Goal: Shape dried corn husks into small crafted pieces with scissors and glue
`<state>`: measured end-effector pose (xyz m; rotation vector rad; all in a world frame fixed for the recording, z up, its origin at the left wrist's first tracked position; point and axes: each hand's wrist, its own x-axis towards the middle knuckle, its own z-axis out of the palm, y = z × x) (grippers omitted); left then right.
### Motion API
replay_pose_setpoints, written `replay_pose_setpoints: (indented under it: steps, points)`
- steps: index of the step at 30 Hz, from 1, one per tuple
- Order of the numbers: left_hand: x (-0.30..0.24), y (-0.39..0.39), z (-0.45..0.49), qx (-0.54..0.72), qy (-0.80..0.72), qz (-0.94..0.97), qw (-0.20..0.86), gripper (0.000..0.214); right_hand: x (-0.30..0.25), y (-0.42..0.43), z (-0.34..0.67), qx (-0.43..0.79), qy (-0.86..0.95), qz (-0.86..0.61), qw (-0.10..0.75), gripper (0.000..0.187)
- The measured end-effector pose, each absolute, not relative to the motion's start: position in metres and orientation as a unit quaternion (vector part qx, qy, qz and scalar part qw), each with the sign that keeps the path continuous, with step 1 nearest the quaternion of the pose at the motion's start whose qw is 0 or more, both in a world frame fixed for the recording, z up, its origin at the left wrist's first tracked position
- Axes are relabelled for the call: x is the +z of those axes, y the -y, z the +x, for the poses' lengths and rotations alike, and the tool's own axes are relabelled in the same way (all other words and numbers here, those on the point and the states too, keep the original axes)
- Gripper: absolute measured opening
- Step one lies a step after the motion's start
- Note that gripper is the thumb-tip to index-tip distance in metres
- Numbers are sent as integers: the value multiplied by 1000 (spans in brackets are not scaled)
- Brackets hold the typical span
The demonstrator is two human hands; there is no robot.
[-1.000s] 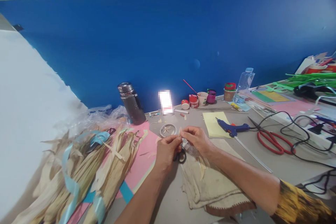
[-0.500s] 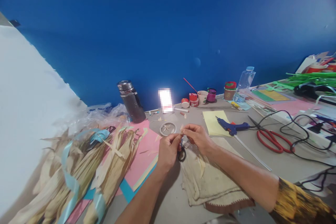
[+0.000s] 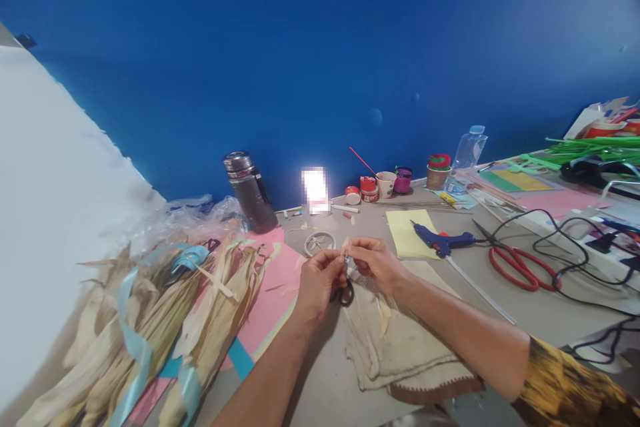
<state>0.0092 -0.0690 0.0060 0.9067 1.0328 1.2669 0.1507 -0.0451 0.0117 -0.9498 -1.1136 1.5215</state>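
Note:
My left hand point(image 3: 320, 280) is closed, its thumb and finger pinched beside small black-handled scissors point(image 3: 345, 295), whose loops hang below the fingers. The grip seems to be on the scissors near the blades, partly hidden. Close against it, my right hand point(image 3: 376, 260) pinches a small pale strip of husk point(image 3: 346, 245) between thumb and finger. Under the right wrist lies a folded beige cloth point(image 3: 400, 347) with pale scraps on it. Just beyond my fingertips is a roll of tape point(image 3: 320, 242) with scraps inside its ring.
Bundles of dried husks point(image 3: 210, 333) with blue ribbon lie at left on pink paper point(image 3: 273, 287). A dark flask point(image 3: 250, 193) stands behind. To the right are a blue glue gun point(image 3: 443, 240), red-handled scissors point(image 3: 520, 267), black cables and a plastic bottle point(image 3: 467, 160). Paint pots line the wall.
The hands stay together with small finger movements. The black scissor loops have turned, and both now show below the left fingers. The left forearm has shifted slightly left.

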Motion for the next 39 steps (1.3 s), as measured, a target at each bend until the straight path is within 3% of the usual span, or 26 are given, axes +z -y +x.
replay_pose_setpoints:
  steps: [6, 19, 33, 39]
  points:
    - [9, 69, 9, 542, -455, 384, 593, 30, 11, 45, 152, 642, 462, -382, 478, 29]
    - [9, 71, 8, 525, -476, 433, 557, 25, 18, 52, 151, 541, 546, -390, 507, 26]
    - [16, 73, 7, 531, -503, 534, 424, 26, 24, 53, 154, 539, 547, -404, 497, 23]
    - [14, 70, 4, 541, -507, 485, 463, 34, 22, 49, 156, 554, 528, -410, 497, 27]
